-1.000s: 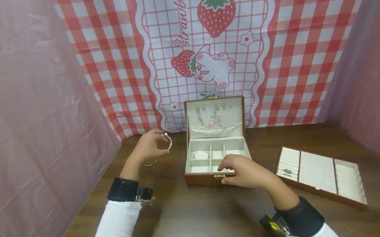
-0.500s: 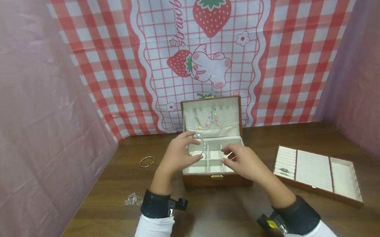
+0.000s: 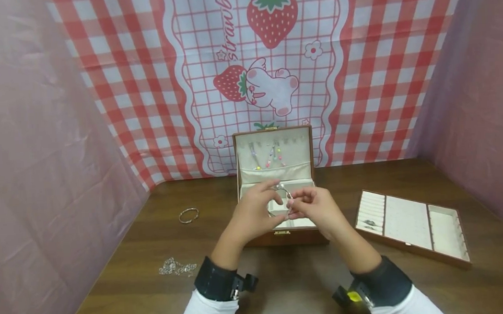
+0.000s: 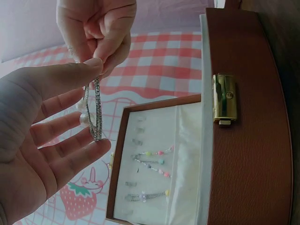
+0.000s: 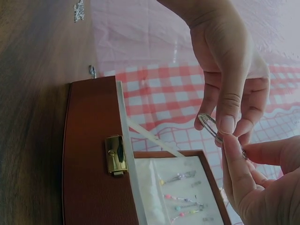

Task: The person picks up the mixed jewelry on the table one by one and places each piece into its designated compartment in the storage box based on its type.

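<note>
A silver bracelet with a pearl-like bead (image 4: pixel 98 112) is held between both hands, above the open brown jewelry box (image 3: pixel 291 238). My left hand (image 3: pixel 251 214) spans it, thumb on one side and fingertips on the other. From the right, my right hand (image 3: pixel 318 209) pinches its near side between thumb and fingers. In the right wrist view, the bracelet (image 5: pixel 208 125) appears as a thin double band at the fingertips. The hands cover much of the box's cream compartments. Inside the raised lid (image 3: pixel 296 153) hang several colourful beaded pieces of jewelry.
Another silver bracelet (image 3: pixel 189 222) lies on the table, left of the box. Closer to me is a small heap of silver chain (image 3: pixel 170 266). To the right rests a shallow cream-lined tray (image 3: pixel 411 221) with rings in its left slots. A checked strawberry cloth (image 3: pixel 152 86) hangs behind.
My left hand has carried the bracelet rightward from the table's left side to above the box. My right hand has closed its fingers on the bracelet too. The silver chain has come into full view.
</note>
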`<state>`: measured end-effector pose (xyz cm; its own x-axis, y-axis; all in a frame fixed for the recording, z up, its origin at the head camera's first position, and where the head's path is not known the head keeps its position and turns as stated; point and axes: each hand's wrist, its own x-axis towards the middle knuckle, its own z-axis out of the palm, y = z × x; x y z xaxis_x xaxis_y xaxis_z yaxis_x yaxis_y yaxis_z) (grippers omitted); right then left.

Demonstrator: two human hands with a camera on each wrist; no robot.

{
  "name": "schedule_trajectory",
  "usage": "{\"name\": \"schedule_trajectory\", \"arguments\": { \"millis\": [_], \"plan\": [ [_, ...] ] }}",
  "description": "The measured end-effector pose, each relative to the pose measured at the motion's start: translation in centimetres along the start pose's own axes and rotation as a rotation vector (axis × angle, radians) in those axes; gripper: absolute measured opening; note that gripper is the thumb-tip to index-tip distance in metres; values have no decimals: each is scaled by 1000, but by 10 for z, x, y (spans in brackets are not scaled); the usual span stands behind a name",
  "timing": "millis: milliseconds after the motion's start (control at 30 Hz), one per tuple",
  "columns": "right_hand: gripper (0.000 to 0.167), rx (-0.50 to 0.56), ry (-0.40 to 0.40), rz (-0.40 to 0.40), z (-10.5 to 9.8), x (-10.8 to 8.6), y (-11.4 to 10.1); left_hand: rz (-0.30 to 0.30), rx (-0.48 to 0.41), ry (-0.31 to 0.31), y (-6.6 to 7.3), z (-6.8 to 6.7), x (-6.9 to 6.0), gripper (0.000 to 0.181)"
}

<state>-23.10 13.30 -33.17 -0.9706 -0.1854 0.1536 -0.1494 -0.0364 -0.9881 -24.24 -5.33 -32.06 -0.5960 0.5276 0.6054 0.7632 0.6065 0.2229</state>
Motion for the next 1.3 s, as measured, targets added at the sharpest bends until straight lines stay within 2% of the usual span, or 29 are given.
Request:
{"name": "schedule_trajectory", "arguments": {
  "millis": [133, 200, 267, 333, 400, 533, 600, 667, 767, 867, 1000, 1300],
  "plan": [
    [24, -7, 30, 12, -1, 1, -2, 8, -8, 7, 2, 0, 0, 27],
    [24, -10, 42, 18, -2, 1, -3, -17, -69, 0, 1, -1, -1, 30],
    [24, -12, 59, 24, -3, 2, -4, -76, -175, 2, 0, -3, -2, 39],
    [24, -16, 80, 26, -4, 2, -5, -169, -322, 22, -3, -5, -3, 50],
    [24, -18, 94, 26, -6, 2, -6, -301, -495, 53, -6, -6, -4, 54],
    [25, -3, 103, 20, -9, 1, -9, -550, -858, 94, -13, -5, -3, 47],
    [25, 6, 105, 16, -10, 0, -10, -635, -997, 82, -16, -2, -2, 43],
    [25, 6, 103, 10, -10, 0, -11, -681, -1089, 50, -17, 0, -1, 40],
    [26, -2, 95, 5, -11, -1, -12, -707, -1160, 23, -19, 4, 0, 33],
    [29, -10, 83, 2, -11, 0, -11, -710, -1190, 47, -19, 7, 0, 27],
    [32, -7, 61, -5, -10, 1, -10, -717, -1199, 99, -18, 6, 0, 22],
    [34, 7, 44, -4, -12, 1, -9, -697, -1216, 134, -16, 2, 0, 28]
  ]
}}
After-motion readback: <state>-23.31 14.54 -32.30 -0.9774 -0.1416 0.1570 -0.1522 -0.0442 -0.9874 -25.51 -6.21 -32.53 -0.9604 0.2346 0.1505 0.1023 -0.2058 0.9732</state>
